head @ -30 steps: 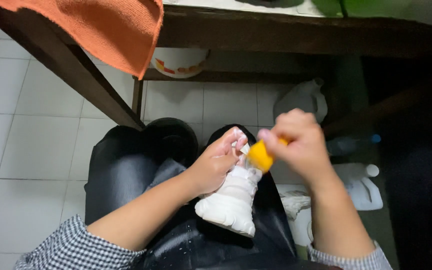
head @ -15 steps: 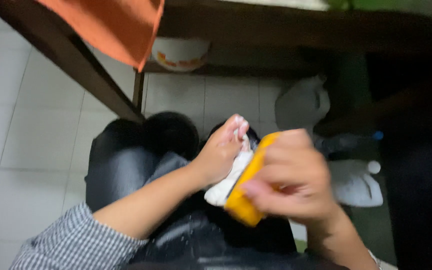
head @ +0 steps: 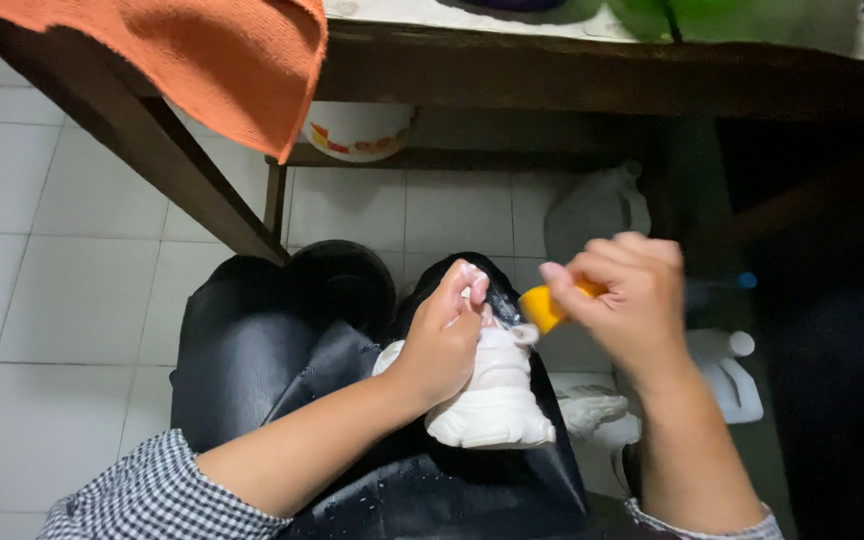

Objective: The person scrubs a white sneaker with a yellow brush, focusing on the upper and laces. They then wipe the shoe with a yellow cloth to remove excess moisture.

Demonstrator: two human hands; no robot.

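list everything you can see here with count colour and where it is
shoe: 1, white, on the lap, toe toward the viewer
brush: 1, yellow, at the shoe's top
apron: 1, black, wet, over the lap
cloth: 1, orange, hanging off the table edge
table: 1, dark wood, across the top
bowl: 1, white with a coloured band, on the shelf under the table
jug: 1, white, on the floor at right
floor: white tiles
left hand: gripping the shoe
right hand: holding the brush
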